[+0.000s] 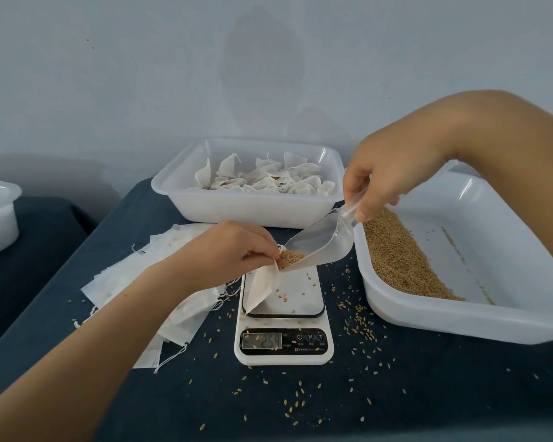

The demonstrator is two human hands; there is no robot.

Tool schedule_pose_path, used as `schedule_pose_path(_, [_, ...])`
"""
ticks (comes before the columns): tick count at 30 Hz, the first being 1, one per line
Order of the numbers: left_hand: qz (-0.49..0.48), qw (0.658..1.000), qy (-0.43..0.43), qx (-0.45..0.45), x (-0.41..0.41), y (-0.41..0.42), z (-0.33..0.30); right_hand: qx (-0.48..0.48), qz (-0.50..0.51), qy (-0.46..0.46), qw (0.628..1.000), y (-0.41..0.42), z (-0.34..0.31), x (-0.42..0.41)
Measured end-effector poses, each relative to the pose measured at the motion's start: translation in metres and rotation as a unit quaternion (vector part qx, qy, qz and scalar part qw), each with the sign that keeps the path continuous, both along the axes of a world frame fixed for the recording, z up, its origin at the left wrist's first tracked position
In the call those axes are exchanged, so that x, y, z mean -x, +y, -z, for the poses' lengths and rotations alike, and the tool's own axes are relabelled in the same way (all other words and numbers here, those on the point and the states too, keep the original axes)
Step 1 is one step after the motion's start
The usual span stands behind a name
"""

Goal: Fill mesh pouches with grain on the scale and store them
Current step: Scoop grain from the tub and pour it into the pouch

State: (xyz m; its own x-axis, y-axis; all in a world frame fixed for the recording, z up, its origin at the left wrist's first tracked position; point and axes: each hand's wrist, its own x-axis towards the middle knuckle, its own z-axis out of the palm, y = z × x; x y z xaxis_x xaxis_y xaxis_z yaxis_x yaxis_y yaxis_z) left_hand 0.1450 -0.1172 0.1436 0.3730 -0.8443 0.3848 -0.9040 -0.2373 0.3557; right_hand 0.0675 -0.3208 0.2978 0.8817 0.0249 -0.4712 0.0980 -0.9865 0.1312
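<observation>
Mostly dark blue cloth (pixel 396 393) under pale wall (pixel 141 74), grain-strewn; left grip (pixel 233 247) pinching pouch (pixel 262 285), right grip (pixel 387 177) clasping scoop (pixel 320 240).

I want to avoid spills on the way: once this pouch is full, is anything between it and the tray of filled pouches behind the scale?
Nothing standing is visible. The pouch sits on the scale, and only bare cloth separates the scale from the rear tray. The scoop in the right hand hangs over that path and would need to withdraw.

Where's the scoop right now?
In the head view, right of centre: the right hand holds the clear scoop tilted over the scale, its lip at the pouch mouth.
</observation>
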Motion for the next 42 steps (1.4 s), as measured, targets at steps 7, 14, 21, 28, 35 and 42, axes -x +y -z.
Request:
schedule_pose_path(7, [-0.009, 1.0, -0.004, -0.001, 0.001, 0.0, 0.0, 0.008, -0.004, -0.007, 1.0, 0.002, -0.002, 0.0])
schedule_pose_path(14, [-0.016, 1.0, -0.001, 0.0, 0.001, -0.001, 0.0, 0.035, -0.018, -0.028, 0.999, 0.007, -0.004, 0.003])
schedule_pose_path(21, [-0.024, 1.0, 0.002, 0.003, 0.003, 0.0, 0.001, 0.049, -0.035, -0.031, 0.998, 0.008, -0.004, 0.002])
schedule_pose_path(28, [-0.035, 0.999, 0.002, -0.004, 0.003, 0.0, 0.002, 0.061, -0.055, -0.038, 0.996, 0.007, 0.002, 0.0])
schedule_pose_path(35, [-0.052, 0.999, 0.006, 0.006, 0.002, 0.003, 0.003, -0.004, -0.029, -0.051, 0.998, -0.014, 0.011, 0.009])
schedule_pose_path(42, [-0.087, 0.996, 0.007, 0.016, 0.001, 0.006, 0.003, -0.197, 0.048, -0.096, 0.975, -0.062, 0.038, 0.035])
